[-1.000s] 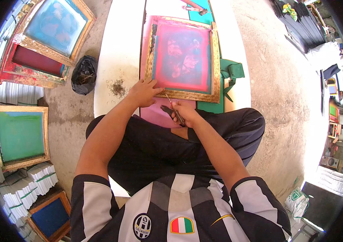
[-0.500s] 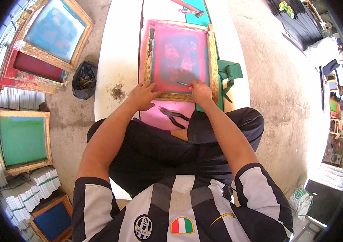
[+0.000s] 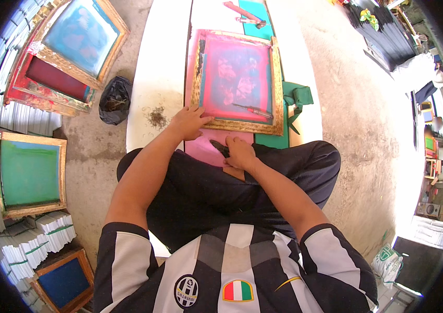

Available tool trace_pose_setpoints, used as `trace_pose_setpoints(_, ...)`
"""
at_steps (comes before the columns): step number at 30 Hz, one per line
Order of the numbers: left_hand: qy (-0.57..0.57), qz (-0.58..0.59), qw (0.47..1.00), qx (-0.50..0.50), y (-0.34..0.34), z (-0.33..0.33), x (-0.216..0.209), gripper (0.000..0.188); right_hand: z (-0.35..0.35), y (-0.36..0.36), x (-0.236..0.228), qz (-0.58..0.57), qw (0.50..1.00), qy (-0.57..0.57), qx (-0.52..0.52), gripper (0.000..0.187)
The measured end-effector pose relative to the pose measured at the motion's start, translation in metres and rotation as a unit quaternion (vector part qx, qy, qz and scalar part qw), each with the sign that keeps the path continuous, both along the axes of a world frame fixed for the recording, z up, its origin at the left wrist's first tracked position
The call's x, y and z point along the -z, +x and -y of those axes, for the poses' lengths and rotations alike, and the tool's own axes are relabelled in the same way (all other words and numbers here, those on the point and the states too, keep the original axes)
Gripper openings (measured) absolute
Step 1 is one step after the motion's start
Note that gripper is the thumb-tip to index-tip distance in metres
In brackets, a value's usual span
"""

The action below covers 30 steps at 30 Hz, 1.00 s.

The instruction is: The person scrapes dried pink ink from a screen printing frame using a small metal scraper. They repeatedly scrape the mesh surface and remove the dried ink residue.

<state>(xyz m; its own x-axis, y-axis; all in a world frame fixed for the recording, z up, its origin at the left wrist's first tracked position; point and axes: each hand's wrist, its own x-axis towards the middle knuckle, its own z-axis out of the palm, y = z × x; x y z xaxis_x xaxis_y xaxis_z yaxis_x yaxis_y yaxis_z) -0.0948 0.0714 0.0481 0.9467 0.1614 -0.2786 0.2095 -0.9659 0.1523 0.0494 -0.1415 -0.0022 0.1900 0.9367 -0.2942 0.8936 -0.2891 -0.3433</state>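
A wooden-framed printing screen (image 3: 278,112) with pink and blue mesh lies flat in front of me. My left hand (image 3: 190,124) rests at its near left corner, fingers spread over the wood. Just below the frame's near edge, my right hand (image 3: 240,153) is closed around the handles of dark pliers (image 3: 218,146), whose jaws point up and left. The palm hides most of the handles. On the mesh, near the right corner, lies a slim tool with a red handle (image 3: 258,111) and a thin metal shaft, touched by neither hand.
A hammer (image 3: 243,12) lies beyond the screen. Green cloth (image 3: 298,95) hangs at its right. Small dark bits (image 3: 157,118) are scattered on the white bench (image 3: 151,68). Leftward on the floor are a black plastic bag (image 3: 115,101), more framed screens (image 3: 31,175) and stacked white sheets (image 3: 49,235).
My right hand has let go of the red-handled tool, leaving it on the mesh, and moved down onto the pliers. My left hand stays at the frame corner.
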Motion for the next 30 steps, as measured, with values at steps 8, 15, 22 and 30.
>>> trace_pose_setpoints(8, 0.005, 0.006, 1.0, -0.012, -0.004, -0.002, 0.003, 0.067, -0.017, 0.016, 0.015, -0.154, 0.985, -0.076, 0.026, 0.035)
trace_pose_setpoints(15, 0.008, 0.012, 1.0, -0.023, 0.0, -0.005, 0.007, 0.056, -0.024, 0.029, -0.025, -0.555, 0.781, -0.12, 0.26, 0.03)
trace_pose_setpoints(22, 0.005, 0.023, 0.999, -0.029, -0.002, -0.006, 0.007, 0.051, -0.037, 0.03, -0.032, -0.579, 0.722, -0.21, 0.314, 0.031)
trace_pose_setpoints(30, 0.008, 0.0, 1.0, -0.027, 0.0, -0.006, 0.003, 0.055, -0.049, 0.03, -0.029, -0.571, 0.718, -0.251, 0.309, 0.034)
